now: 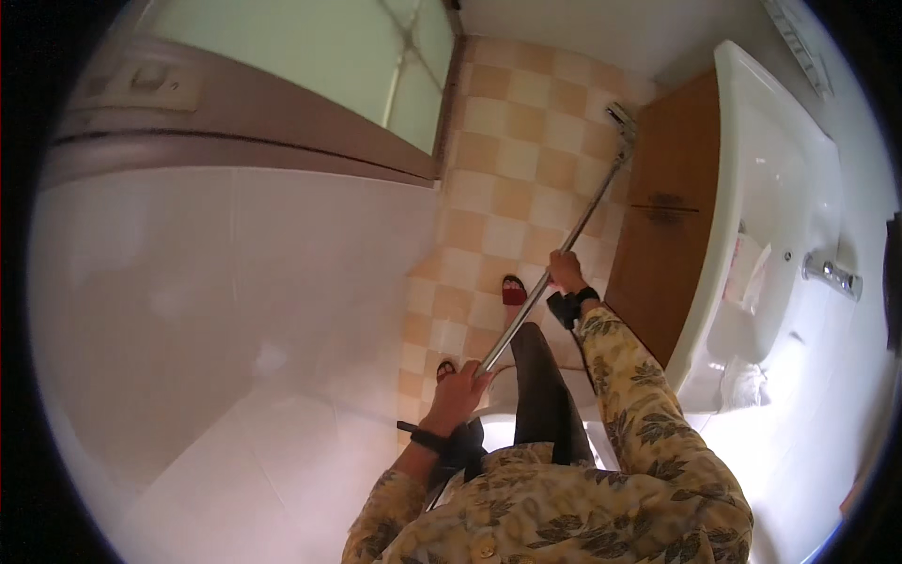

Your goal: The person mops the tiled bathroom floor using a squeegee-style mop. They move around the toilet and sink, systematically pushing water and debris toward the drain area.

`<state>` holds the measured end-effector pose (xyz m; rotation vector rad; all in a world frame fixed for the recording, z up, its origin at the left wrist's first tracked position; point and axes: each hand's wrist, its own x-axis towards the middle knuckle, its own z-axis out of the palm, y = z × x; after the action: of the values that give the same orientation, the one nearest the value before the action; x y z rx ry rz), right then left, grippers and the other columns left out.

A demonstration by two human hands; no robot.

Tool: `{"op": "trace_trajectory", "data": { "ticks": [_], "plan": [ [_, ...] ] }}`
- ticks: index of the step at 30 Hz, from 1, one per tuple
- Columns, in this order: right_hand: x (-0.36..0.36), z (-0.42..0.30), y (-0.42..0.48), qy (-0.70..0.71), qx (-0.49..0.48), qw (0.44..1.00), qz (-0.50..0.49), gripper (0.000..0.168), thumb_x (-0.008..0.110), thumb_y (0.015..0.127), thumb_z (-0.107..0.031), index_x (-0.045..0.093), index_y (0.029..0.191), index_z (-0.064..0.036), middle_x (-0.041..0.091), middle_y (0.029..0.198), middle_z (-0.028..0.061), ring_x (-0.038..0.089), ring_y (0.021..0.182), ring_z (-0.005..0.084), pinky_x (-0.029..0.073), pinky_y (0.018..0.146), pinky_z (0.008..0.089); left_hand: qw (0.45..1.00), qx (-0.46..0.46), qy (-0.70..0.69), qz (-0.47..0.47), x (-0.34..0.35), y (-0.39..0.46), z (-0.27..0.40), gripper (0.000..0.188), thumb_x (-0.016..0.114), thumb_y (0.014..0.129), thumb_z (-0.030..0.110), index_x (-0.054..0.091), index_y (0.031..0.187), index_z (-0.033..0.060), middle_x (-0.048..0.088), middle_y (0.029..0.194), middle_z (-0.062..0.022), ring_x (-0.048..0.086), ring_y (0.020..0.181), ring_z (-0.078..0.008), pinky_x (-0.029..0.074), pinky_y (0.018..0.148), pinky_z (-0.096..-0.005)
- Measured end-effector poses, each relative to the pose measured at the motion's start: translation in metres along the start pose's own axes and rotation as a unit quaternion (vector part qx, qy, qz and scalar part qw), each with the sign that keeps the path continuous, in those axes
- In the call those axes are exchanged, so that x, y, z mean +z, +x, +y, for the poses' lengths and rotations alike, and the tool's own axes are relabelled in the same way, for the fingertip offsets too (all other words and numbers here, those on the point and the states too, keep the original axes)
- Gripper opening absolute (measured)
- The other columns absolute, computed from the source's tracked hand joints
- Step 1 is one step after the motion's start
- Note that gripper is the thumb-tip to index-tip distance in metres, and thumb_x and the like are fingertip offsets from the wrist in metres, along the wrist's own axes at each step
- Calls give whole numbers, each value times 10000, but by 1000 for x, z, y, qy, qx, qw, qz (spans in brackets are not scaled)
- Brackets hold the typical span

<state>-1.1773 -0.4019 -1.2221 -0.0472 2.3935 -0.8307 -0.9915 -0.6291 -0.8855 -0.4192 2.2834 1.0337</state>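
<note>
A long metal pole (585,218) of a floor mop runs slantwise across the view. My left hand (461,395) is closed around its near end, close to my body. Farther along the pole, my right hand (566,271) grips it beside the wash cabinet. The flat mop head (621,121) rests on the checked tile floor (514,162), near the far end of the cabinet. Its underside is hidden. Black straps circle both of my wrists.
To the right stands a brown cabinet (666,204) under a white washbasin (733,141) with a chrome faucet (831,275). A packet (747,271) lies in the basin. A tiled wall (211,296) and a frosted-glass door (317,56) bound the left. White toilet (500,428) parts show beneath me.
</note>
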Motion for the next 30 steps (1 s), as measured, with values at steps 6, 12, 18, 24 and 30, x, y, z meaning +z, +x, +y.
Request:
{"op": "trace_trajectory", "data": {
  "ticks": [6,12,18,24,30],
  "plan": [
    [43,-21,-79,-106,-147,983,-17,223,535,852,-201,523,772,7,509,606,135,525,559,297,415,517,485,998,11,41,-39,-12,-62,-28,302,531,890,327,531,1043,67,611,727,-231,604,709,-411,485,608,-485],
    [73,-90,-165,-322,-192,927,-7,300,634,717,-179,578,962,-15,565,720,123,595,645,283,456,560,428,990,-113,32,-82,-55,-125,-43,286,561,893,310,557,1036,63,611,697,-203,615,684,-398,478,576,-453],
    [111,-101,-227,-290,-180,940,0,175,590,799,-205,563,818,-33,576,710,135,606,666,304,447,534,416,992,-66,78,-78,-72,-185,-70,235,565,872,295,559,963,79,612,695,-207,596,688,-416,477,590,-482],
    [74,-129,-274,175,-167,970,-36,232,536,881,-261,506,925,-36,583,849,148,609,766,297,491,637,449,999,-6,35,-31,-97,-219,-73,250,568,885,258,557,1013,44,592,642,-178,596,626,-377,464,547,-418],
    [43,-136,-253,396,-67,908,-122,298,578,868,-262,509,1067,-51,597,941,76,597,831,207,511,745,364,990,58,-120,42,-109,-211,-40,287,525,925,266,556,1061,16,586,657,-101,578,578,-218,464,567,-310]
  ]
}}
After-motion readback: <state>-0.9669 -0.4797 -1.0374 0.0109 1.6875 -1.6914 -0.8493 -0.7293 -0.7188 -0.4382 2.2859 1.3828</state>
